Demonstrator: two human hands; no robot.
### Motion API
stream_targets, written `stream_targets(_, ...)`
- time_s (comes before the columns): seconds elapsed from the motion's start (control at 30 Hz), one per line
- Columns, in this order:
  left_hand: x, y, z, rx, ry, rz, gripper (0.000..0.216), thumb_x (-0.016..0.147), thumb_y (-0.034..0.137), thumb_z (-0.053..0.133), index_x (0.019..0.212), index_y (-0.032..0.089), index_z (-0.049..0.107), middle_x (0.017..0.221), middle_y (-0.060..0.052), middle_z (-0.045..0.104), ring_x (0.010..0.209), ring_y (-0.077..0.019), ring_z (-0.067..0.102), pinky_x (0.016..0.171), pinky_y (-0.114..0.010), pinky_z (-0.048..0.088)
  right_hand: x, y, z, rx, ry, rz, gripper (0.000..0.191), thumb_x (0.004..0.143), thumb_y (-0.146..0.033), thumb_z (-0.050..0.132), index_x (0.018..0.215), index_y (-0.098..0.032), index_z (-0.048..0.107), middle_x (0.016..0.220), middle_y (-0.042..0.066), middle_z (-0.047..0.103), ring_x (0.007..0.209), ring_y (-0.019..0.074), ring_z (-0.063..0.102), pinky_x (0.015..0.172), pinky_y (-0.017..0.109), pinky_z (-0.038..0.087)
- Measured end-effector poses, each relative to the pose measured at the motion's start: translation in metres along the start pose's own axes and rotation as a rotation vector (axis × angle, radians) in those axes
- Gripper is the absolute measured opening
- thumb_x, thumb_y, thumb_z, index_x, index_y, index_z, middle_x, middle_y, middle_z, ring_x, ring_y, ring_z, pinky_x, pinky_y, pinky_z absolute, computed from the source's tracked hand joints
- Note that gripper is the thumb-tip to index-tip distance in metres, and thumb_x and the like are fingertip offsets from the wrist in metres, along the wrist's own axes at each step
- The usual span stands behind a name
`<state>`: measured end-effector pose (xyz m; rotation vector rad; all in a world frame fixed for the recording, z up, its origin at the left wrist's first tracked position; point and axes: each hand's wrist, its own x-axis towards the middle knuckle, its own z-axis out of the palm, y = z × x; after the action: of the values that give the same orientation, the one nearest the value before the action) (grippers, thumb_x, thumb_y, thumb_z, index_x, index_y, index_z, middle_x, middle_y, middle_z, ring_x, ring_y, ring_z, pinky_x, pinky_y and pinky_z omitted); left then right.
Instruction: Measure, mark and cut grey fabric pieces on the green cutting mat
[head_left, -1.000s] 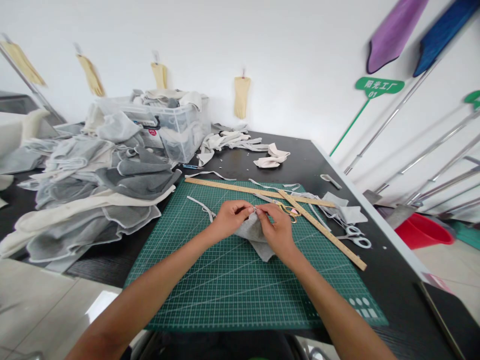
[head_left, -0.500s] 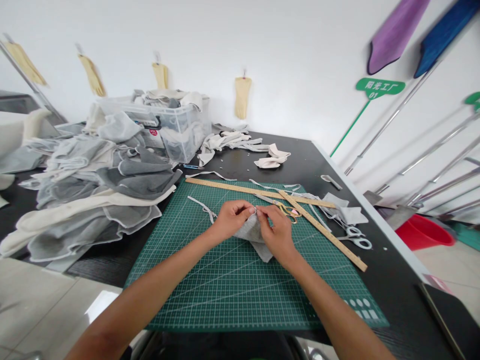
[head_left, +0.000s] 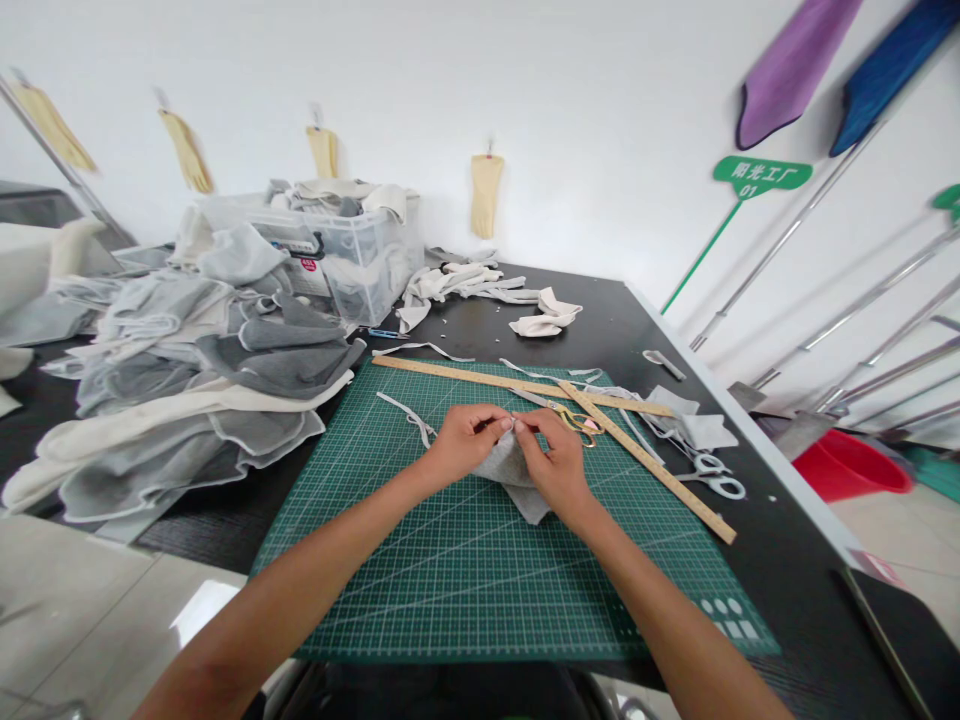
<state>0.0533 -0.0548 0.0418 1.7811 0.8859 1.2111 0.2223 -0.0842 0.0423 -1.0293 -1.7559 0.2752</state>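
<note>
Both hands meet over the green cutting mat point(head_left: 420, 590), holding a grey piece of cloth point(head_left: 506, 466). My left hand point(head_left: 466, 438) pinches the cloth's upper edge between thumb and forefinger. Right beside it, fingertips almost touching, my right hand point(head_left: 553, 456) pinches the same edge. The cloth hangs down from the fingers, its lower corner near the mat; whether it touches I cannot tell. Behind the right hand lie gold-handled scissors point(head_left: 589, 430), partly hidden. A thin cloth strip point(head_left: 405, 415) rests on the mat left of the left hand.
Two wooden rulers point(head_left: 450, 374) point(head_left: 660, 470) cross on the mat. White-handled scissors point(head_left: 716, 475) and cloth scraps point(head_left: 709, 432) lie to the right. A heap of grey cloths point(head_left: 187, 370) and a clear plastic box point(head_left: 367, 260) stand left. Pale strips point(head_left: 469, 280) lie at the back.
The hands stay pinched on the cloth at nearly the same spot. The whole view has shifted very slightly.
</note>
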Motion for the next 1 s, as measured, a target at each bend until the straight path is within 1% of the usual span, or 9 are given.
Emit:
stream_targets(0.17, -0.002, 0.006, -0.003, 0.012, -0.01, 0.048, 0.026, 0.092, 0.038, 0.061, 0.085, 0.018, 0.077, 0.076, -0.004, 0.071, 0.071, -0.0157, 0.06, 0.068, -0.026, 0.043, -0.002, 0.002, 0.002, -0.007, 0.006, -0.001, 0.014, 0.098, -0.024, 0.056, 0.098, -0.025, 0.07, 0.095, 0.005, 0.072, 0.092, 0.0229, 0.067, 0.083, 0.04, 0.053)
stream_targets(0.3, -0.004, 0.008, -0.001, -0.013, -0.038, 0.055, 0.022, 0.088, 0.038, 0.069, 0.093, 0.018, 0.076, 0.087, -0.006, 0.073, 0.078, -0.0178, 0.064, 0.07, -0.027, 0.046, -0.003, 0.003, 0.003, -0.016, 0.012, 0.011, 0.016, 0.097, -0.02, 0.055, 0.102, -0.024, 0.069, 0.098, 0.006, 0.071, 0.094, 0.0231, 0.066, 0.084, 0.041, 0.053)
stream_targets(0.37, -0.004, 0.007, 0.001, 0.019, -0.028, 0.07, 0.019, 0.087, 0.036, 0.071, 0.093, 0.019, 0.076, 0.089, -0.006, 0.074, 0.079, -0.0181, 0.065, 0.072, -0.027, 0.047, -0.003, 0.004, 0.003, -0.034, 0.011, -0.004, 0.017, 0.096, -0.019, 0.055, 0.104, -0.025, 0.068, 0.102, 0.007, 0.07, 0.098, 0.0242, 0.065, 0.088, 0.043, 0.052)
stream_targets(0.5, -0.001, 0.002, 0.001, 0.098, -0.004, 0.123, 0.016, 0.091, 0.031, 0.066, 0.086, 0.021, 0.077, 0.087, -0.005, 0.075, 0.079, -0.0175, 0.066, 0.076, -0.029, 0.047, -0.002, 0.007, 0.001, -0.038, -0.029, -0.066, 0.019, 0.097, -0.02, 0.055, 0.111, -0.025, 0.067, 0.115, 0.009, 0.069, 0.111, 0.0258, 0.062, 0.098, 0.047, 0.049)
stream_targets(0.67, -0.001, 0.003, 0.0, 0.139, 0.018, 0.075, 0.017, 0.089, 0.034, 0.068, 0.082, 0.021, 0.076, 0.08, -0.004, 0.074, 0.074, -0.0164, 0.065, 0.073, -0.028, 0.046, -0.002, 0.008, -0.001, -0.08, -0.121, -0.024, 0.011, 0.099, -0.026, 0.054, 0.102, -0.024, 0.065, 0.1, 0.006, 0.07, 0.098, 0.0243, 0.064, 0.09, 0.042, 0.049)
stream_targets(0.77, -0.001, 0.005, 0.0, 0.069, 0.014, 0.013, 0.02, 0.084, 0.035, 0.073, 0.093, 0.019, 0.075, 0.084, -0.003, 0.073, 0.076, -0.0167, 0.065, 0.073, -0.027, 0.047, -0.001, 0.004, -0.004, -0.099, -0.049, 0.023, 0.01, 0.099, -0.027, 0.053, 0.098, -0.023, 0.062, 0.094, 0.005, 0.068, 0.093, 0.024, 0.062, 0.087, 0.041, 0.048)
stream_targets(0.87, 0.0, 0.007, -0.003, 0.091, -0.101, -0.02, 0.045, 0.072, 0.038, 0.083, 0.111, 0.019, 0.071, 0.094, -0.003, 0.073, 0.082, -0.0178, 0.064, 0.074, -0.027, 0.047, 0.003, -0.002, -0.011, 0.047, 0.097, 0.097, 0.011, 0.1, -0.029, 0.051, 0.099, -0.023, 0.059, 0.094, 0.004, 0.065, 0.089, 0.0221, 0.062, 0.082, 0.038, 0.048)
stream_targets(0.93, 0.001, 0.007, -0.005, 0.126, -0.149, -0.032, 0.044, 0.07, 0.039, 0.084, 0.106, 0.018, 0.071, 0.092, -0.002, 0.072, 0.081, -0.0171, 0.062, 0.071, -0.026, 0.045, 0.008, -0.007, -0.017, 0.187, 0.19, 0.092, 0.01, 0.101, -0.03, 0.05, 0.101, -0.024, 0.058, 0.097, 0.004, 0.064, 0.092, 0.0217, 0.062, 0.084, 0.037, 0.049)
stream_targets(1.0, 0.002, 0.006, -0.005, 0.06, -0.127, -0.065, 0.035, 0.073, 0.042, 0.082, 0.094, 0.015, 0.072, 0.082, -0.001, 0.069, 0.072, -0.0145, 0.058, 0.065, -0.025, 0.042, 0.013, -0.01, -0.022, 0.274, 0.262, 0.06, 0.008, 0.101, -0.029, 0.051, 0.102, -0.024, 0.057, 0.099, 0.005, 0.064, 0.094, 0.0215, 0.063, 0.087, 0.038, 0.048)
